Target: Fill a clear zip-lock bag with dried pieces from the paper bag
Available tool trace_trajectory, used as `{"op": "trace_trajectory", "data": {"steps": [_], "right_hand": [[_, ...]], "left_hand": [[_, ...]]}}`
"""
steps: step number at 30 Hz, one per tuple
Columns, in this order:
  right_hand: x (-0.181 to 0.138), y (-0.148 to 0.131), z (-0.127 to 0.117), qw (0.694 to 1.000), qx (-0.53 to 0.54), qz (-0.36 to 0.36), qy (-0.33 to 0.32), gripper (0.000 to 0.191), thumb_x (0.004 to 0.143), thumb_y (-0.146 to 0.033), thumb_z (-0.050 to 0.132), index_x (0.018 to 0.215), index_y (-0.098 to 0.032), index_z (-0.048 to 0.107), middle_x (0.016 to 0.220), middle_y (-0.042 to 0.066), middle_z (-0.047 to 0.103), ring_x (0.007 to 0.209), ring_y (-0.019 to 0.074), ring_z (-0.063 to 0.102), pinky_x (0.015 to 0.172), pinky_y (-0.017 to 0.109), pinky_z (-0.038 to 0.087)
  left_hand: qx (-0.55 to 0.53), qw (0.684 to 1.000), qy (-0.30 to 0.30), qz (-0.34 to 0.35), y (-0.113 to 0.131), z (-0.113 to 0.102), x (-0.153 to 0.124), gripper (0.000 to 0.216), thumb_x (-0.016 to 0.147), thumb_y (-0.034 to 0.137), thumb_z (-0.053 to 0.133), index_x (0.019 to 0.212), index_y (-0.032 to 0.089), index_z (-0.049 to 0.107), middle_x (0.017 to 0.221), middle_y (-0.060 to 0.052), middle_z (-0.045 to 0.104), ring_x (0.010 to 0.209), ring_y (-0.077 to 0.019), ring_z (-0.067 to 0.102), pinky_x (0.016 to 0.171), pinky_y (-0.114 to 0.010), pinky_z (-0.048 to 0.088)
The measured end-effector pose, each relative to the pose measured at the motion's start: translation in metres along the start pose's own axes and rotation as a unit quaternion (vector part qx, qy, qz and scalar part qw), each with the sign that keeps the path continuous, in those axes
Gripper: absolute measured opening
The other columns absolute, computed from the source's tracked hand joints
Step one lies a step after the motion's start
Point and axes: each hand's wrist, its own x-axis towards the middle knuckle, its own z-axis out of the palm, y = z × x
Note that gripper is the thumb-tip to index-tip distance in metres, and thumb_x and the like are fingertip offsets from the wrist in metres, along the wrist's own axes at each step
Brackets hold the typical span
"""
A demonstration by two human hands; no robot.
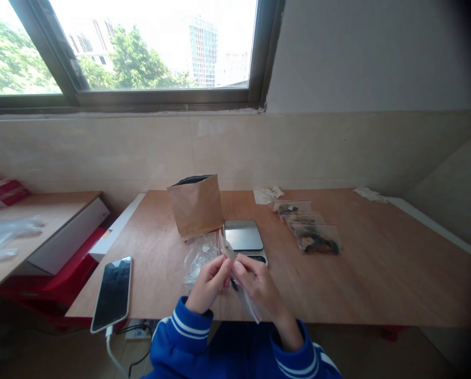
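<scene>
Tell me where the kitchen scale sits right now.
In the head view, the scale sits mid-table, just right of the brown paper bag and directly beyond both hands, with the filled plastic bags further right.

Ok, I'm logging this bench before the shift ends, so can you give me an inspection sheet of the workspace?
Surface: wooden table, set against a tiled wall.
Job's things: a small clear zip bag, held over the table's near edge; scale just behind it; open brown paper bag standing left of the scale.
Clutter: filled bags in a row at right; loose plastic; phone face up at the left corner; crumpled paper at the back.
Grippers: left hand and right hand both pinch the zip bag.
Cables: white cable plugged into the phone.
Surroundings: window above; second table at left.
</scene>
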Motion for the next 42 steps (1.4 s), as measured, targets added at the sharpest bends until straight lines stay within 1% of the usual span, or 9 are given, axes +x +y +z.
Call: {"op": "trace_trajectory", "data": {"steps": [7, 14, 17, 21, 24, 28, 30, 35, 42], "right_hand": [[0.011, 0.023, -0.014, 0.951, 0.05, 0.054, 0.299, 0.04, 0.09, -0.047, 0.045, 0.061, -0.022, 0.033, 0.053, -0.007, 0.032, 0.048, 0.0097, 0.031, 0.045, 0.022, 0.026], [0.018, 0.001, -0.003, 0.945, 0.198, 0.022, 0.258, 0.039, 0.09, -0.053, 0.044, 0.065, -0.024, 0.036, 0.059, -0.004, 0.037, 0.05, 0.0111, 0.038, 0.045, 0.024, 0.036], [0.018, -0.004, 0.018, 0.951, 0.214, 0.034, 0.222, 0.038, 0.092, -0.054, 0.035, 0.069, -0.024, 0.038, 0.06, -0.003, 0.042, 0.051, 0.0133, 0.041, 0.047, 0.026, 0.04], [0.022, 0.014, 0.037, 0.975, 0.116, 0.016, 0.188, 0.037, 0.096, -0.05, 0.029, 0.071, -0.024, 0.04, 0.067, -0.001, 0.046, 0.063, 0.0156, 0.048, 0.062, 0.028, 0.046], [0.023, 0.028, 0.042, 0.983, 0.002, -0.034, 0.178, 0.026, 0.095, -0.041, 0.039, 0.079, -0.023, 0.047, 0.08, 0.002, 0.051, 0.076, 0.0164, 0.051, 0.072, 0.03, 0.045], [0.023, 0.029, 0.041, 0.952, -0.089, -0.082, 0.281, 0.022, 0.088, -0.031, 0.056, 0.105, -0.02, 0.047, 0.102, 0.007, 0.05, 0.085, 0.0179, 0.049, 0.077, 0.033, 0.046], [0.026, 0.024, 0.036, 0.961, -0.094, -0.104, 0.24, 0.016, 0.09, -0.023, 0.052, 0.105, -0.02, 0.049, 0.101, 0.006, 0.052, 0.084, 0.0167, 0.051, 0.077, 0.032, 0.047], [0.049, 0.022, 0.026, 0.979, -0.143, -0.134, -0.063, 0.019, 0.091, -0.012, 0.045, 0.097, -0.021, 0.06, 0.097, 0.004, 0.059, 0.091, 0.0168, 0.058, 0.083, 0.031, 0.047], [0.078, 0.041, 0.036, 0.953, -0.248, -0.106, -0.134, 0.023, 0.084, -0.012, 0.055, 0.106, -0.013, 0.058, 0.112, 0.013, 0.056, 0.111, 0.0243, 0.053, 0.098, 0.041, 0.043]], "left_hand": [[0.001, 0.989, 0.143, 0.039, -0.011, -0.016, -0.001, 0.046, 0.079, 0.052, 0.057, 0.049, 0.02, 0.042, 0.041, 0.005, 0.037, 0.041, -0.0078, 0.033, 0.045, -0.024, 0.029], [-0.155, 0.967, 0.194, 0.059, -0.029, -0.013, 0.01, 0.052, 0.088, 0.052, 0.039, 0.046, 0.02, 0.036, 0.048, 0.002, 0.043, 0.051, -0.0107, 0.044, 0.058, -0.026, 0.042], [-0.215, 0.949, 0.226, 0.034, -0.04, -0.008, 0.018, 0.041, 0.084, 0.053, 0.049, 0.065, 0.018, 0.057, 0.066, -0.001, 0.06, 0.066, -0.0139, 0.057, 0.068, -0.028, 0.048], [-0.288, 0.943, 0.165, -0.021, -0.049, -0.011, 0.021, 0.059, 0.08, 0.063, 0.047, 0.11, 0.014, 0.062, 0.087, -0.01, 0.069, 0.083, -0.0241, 0.065, 0.07, -0.036, 0.053], [-0.288, 0.945, 0.149, -0.039, -0.052, -0.022, 0.024, 0.059, 0.08, 0.061, 0.049, 0.116, 0.016, 0.06, 0.087, -0.01, 0.071, 0.082, -0.0245, 0.067, 0.065, -0.034, 0.053], [-0.285, 0.93, 0.222, -0.074, -0.056, -0.035, 0.035, 0.048, 0.083, 0.051, 0.053, 0.117, 0.018, 0.06, 0.084, -0.006, 0.072, 0.082, -0.0229, 0.067, 0.067, -0.03, 0.053], [-0.309, 0.92, 0.231, -0.07, -0.062, -0.039, 0.042, 0.044, 0.086, 0.045, 0.052, 0.118, 0.017, 0.059, 0.086, -0.006, 0.072, 0.087, -0.0232, 0.067, 0.072, -0.031, 0.053], [-0.392, 0.893, 0.209, -0.074, -0.084, -0.042, 0.052, 0.037, 0.088, 0.038, 0.049, 0.106, 0.011, 0.066, 0.09, -0.009, 0.071, 0.1, -0.0255, 0.064, 0.085, -0.031, 0.051], [-0.406, 0.879, 0.231, -0.1, -0.095, -0.046, 0.05, 0.034, 0.086, 0.038, 0.053, 0.101, 0.011, 0.068, 0.093, -0.01, 0.071, 0.107, -0.0281, 0.061, 0.094, -0.035, 0.047]]}}
